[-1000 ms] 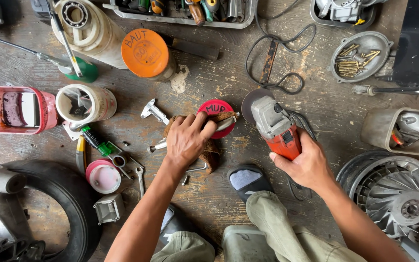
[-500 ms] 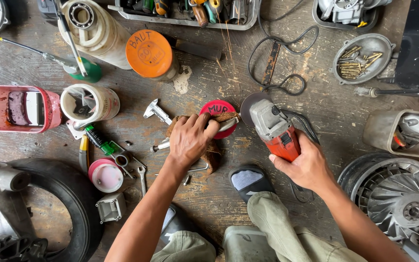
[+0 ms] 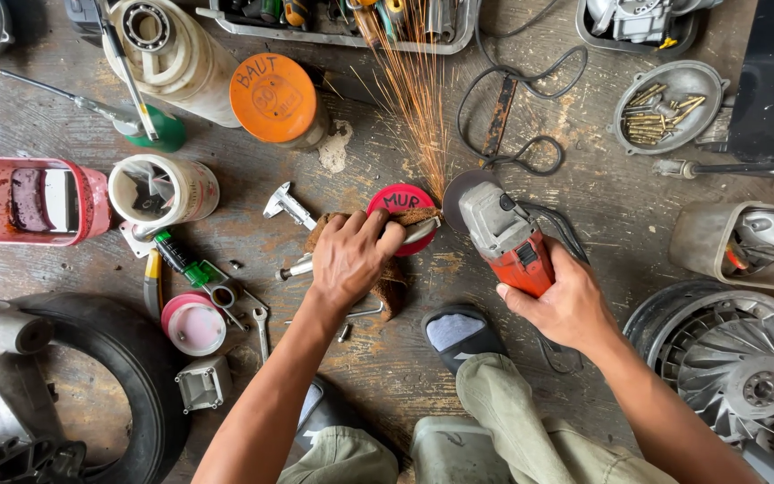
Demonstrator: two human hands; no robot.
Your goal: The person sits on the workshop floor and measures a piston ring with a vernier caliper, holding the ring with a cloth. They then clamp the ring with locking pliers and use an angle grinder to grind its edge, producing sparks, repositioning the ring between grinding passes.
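Left hand (image 3: 348, 260) clamps a brown rag (image 3: 393, 285) over a metal rod (image 3: 302, 266). Right hand (image 3: 568, 307) grips the orange angle grinder (image 3: 505, 237), disc at the rod's end beside the left fingertips; sparks (image 3: 414, 99) shoot away from both hands.

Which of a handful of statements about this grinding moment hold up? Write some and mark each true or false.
1. The right hand grips an orange and grey angle grinder. True.
2. The left hand lies flat on the bare floor, holding nothing. False: it presses a metal rod, wrapped in a brown rag, against the floor.
3. Sparks stream away from the person, toward the tool tray. True.
4. The jar with the orange lid stands upright. False: it lies on its side.
5. The grey dish holds brass-coloured screws. True.
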